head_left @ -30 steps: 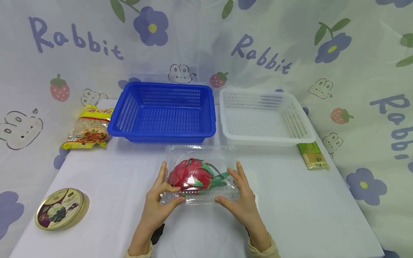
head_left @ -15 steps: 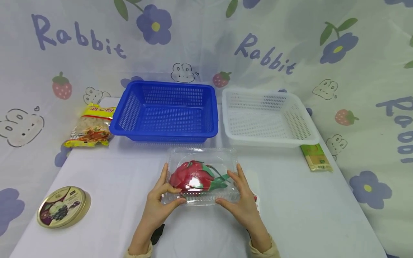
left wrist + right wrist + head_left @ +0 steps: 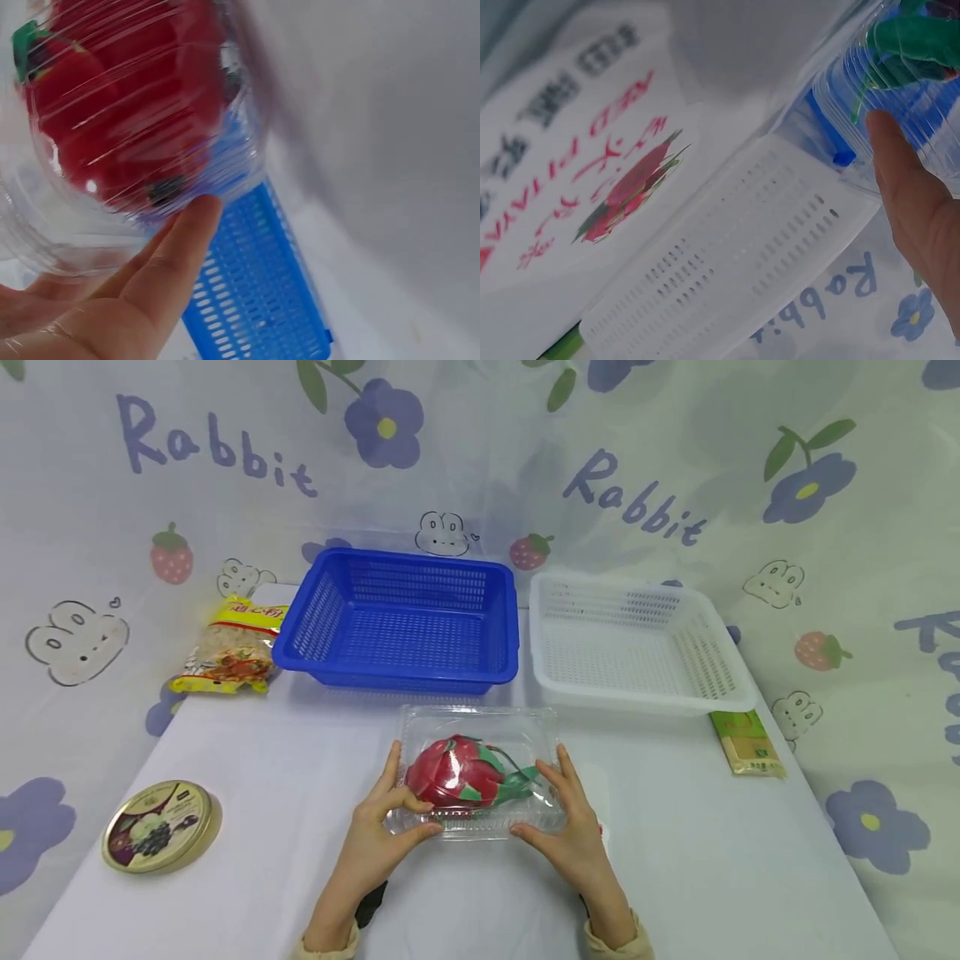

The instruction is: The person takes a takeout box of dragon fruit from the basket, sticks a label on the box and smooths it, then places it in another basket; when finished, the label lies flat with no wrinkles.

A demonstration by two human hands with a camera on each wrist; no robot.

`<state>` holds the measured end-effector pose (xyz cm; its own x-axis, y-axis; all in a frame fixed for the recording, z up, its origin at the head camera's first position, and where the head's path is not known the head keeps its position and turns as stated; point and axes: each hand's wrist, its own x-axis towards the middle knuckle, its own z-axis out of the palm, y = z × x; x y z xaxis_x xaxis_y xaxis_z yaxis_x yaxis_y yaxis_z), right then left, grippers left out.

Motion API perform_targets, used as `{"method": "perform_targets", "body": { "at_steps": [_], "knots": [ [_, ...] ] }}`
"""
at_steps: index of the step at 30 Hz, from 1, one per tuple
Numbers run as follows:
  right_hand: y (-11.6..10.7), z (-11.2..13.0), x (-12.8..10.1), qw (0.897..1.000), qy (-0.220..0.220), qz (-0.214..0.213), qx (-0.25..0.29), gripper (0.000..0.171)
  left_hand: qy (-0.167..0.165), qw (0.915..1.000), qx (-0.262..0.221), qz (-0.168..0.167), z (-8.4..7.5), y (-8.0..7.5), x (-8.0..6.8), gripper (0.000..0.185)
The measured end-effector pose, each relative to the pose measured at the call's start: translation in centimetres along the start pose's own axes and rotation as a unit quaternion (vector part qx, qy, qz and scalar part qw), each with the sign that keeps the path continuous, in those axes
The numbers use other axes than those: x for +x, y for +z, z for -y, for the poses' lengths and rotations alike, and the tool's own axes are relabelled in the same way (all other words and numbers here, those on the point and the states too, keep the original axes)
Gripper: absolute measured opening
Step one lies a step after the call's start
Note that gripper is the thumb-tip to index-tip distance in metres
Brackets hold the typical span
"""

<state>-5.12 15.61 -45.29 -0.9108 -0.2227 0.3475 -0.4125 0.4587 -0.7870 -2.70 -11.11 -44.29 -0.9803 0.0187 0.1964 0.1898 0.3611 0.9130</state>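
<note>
A clear plastic clamshell box (image 3: 517, 724) with its lid down is between my two hands over the near middle of the table. Inside lies a red dragon fruit (image 3: 453, 772), with a long green piece (image 3: 517, 783) at its right end. My left hand (image 3: 381, 827) grips the box's left side, thumb at the near edge and fingers along the wall. The right hand (image 3: 573, 831) holds the opposite side in the same way. In the left wrist view, fingers (image 3: 169, 277) press the clear wall beside the fruit. In the right wrist view, a finger (image 3: 892, 150) touches the ridged side.
Behind the box stand a blue basket (image 3: 397, 681) and a white basket (image 3: 637, 697). A yellow food bag (image 3: 236, 647) is at the far left, a round gold tin (image 3: 157, 827) nearer. At right lies a green packet (image 3: 750, 747). A "RED PITAYA" card (image 3: 637, 176) lies by my right hand.
The head view has shifted, so everything sits a little further right in it. My hands keep the same hold on the box, which shows little other movement.
</note>
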Motion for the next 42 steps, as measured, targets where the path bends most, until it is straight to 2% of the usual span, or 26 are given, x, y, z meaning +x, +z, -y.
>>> {"method": "perform_targets", "body": {
  "at_steps": [6,14,25,30,37,42],
  "knots": [
    [-0.2,0.1,-0.2,1.000,0.019,0.000,-0.019,0.086,-0.004,0.9997,0.013,0.019,-0.7,-0.3,0.4,0.021],
    [-0.7,0.4,-1.1,0.996,0.077,0.039,-0.035,0.086,-0.048,0.9980,0.026,0.032,-1.2,-0.3,-0.1,0.021],
    [-1.0,0.9,-0.6,0.997,0.041,0.041,-0.057,0.088,-0.043,0.9989,0.009,0.018,-0.6,-0.3,-0.3,0.022],
    [-1.2,0.7,-0.7,0.996,0.052,0.041,-0.059,0.089,-0.043,0.9987,0.008,0.028,-0.8,-0.1,0.1,0.022],
    [-1.3,0.4,-1.2,0.991,0.092,0.070,-0.060,0.087,-0.041,0.9986,0.022,0.025,-1.2,-0.1,0.5,0.024],
    [-1.2,0.2,-1.3,0.992,0.080,0.073,-0.070,0.086,-0.040,0.9986,0.027,0.021,-1.4,0.0,0.1,0.024]
  ]
}}
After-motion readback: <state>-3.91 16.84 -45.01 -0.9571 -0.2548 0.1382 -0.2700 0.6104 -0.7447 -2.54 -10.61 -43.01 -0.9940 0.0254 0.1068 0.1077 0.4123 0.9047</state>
